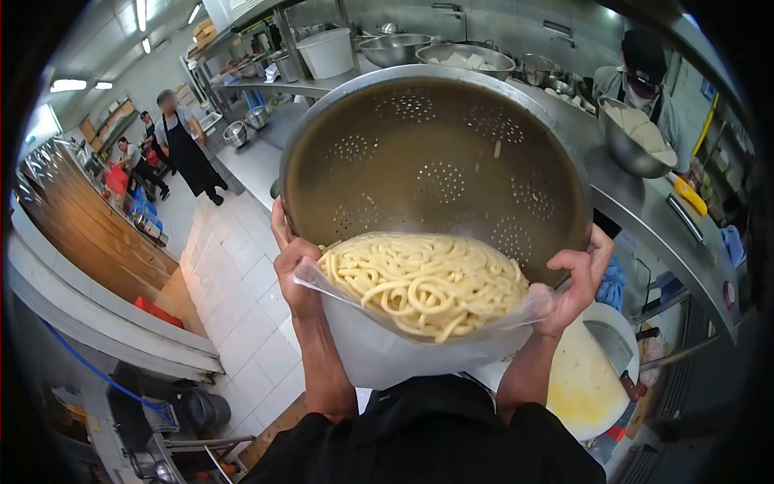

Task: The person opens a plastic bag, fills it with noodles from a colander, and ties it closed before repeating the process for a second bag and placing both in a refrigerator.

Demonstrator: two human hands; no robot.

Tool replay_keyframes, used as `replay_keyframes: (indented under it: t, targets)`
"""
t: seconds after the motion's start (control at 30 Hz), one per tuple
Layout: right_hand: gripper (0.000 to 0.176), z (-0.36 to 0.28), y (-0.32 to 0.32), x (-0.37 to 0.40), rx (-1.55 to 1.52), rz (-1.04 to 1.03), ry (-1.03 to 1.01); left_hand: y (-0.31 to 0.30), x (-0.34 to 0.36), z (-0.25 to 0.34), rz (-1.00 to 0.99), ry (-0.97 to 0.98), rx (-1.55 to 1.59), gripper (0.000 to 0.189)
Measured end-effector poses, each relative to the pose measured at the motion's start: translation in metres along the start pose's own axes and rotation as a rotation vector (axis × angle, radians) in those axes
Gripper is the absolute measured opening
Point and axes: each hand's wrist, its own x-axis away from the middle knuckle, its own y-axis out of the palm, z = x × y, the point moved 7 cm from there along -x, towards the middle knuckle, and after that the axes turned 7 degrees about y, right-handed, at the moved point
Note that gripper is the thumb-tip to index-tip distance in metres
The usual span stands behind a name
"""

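Note:
A large metal colander is tilted up in front of me, its inside with clusters of holes facing me. Thick pale noodles lie at its lower edge and in the mouth of a clear plastic bag. At the colander's left side, my left hand is closed on the rim and on the bag's edge. My right hand grips the opposite rim, with its thumb at the bag's other corner. The colander's underside is out of sight, and the bag hides whatever is behind it.
Behind the colander runs a steel counter with metal bowls and a white tub. A co-worker stands at right near a bowl of white pieces. Further people are at left on the tiled floor. A yellow-stained board lies low right.

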Motion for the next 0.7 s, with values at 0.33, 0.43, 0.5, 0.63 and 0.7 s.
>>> replay_keyframes:
  t: [0.33, 0.43, 0.5, 0.63, 0.7]
  targets:
    - [0.042, 0.001, 0.007, 0.013, 0.036, -0.016, 0.076, 0.006, -0.008, 0.012, 0.017, -0.131, -0.145, 0.028]
    - [0.043, -0.001, 0.007, 0.014, 0.015, 0.041, 0.081, 0.005, -0.001, 0.005, 0.047, -0.171, -0.141, 0.024]
    - [0.046, -0.002, 0.006, 0.012, 0.007, 0.072, 0.067, 0.002, 0.003, -0.002, 0.084, -0.199, -0.132, 0.021]
    - [0.058, 0.001, 0.003, 0.006, -0.035, 0.062, 0.025, 0.007, 0.002, 0.000, -0.011, -0.145, -0.112, 0.035]
    - [0.064, 0.006, 0.001, 0.008, -0.083, 0.075, 0.087, 0.011, -0.005, -0.002, -0.059, -0.101, -0.075, 0.044]
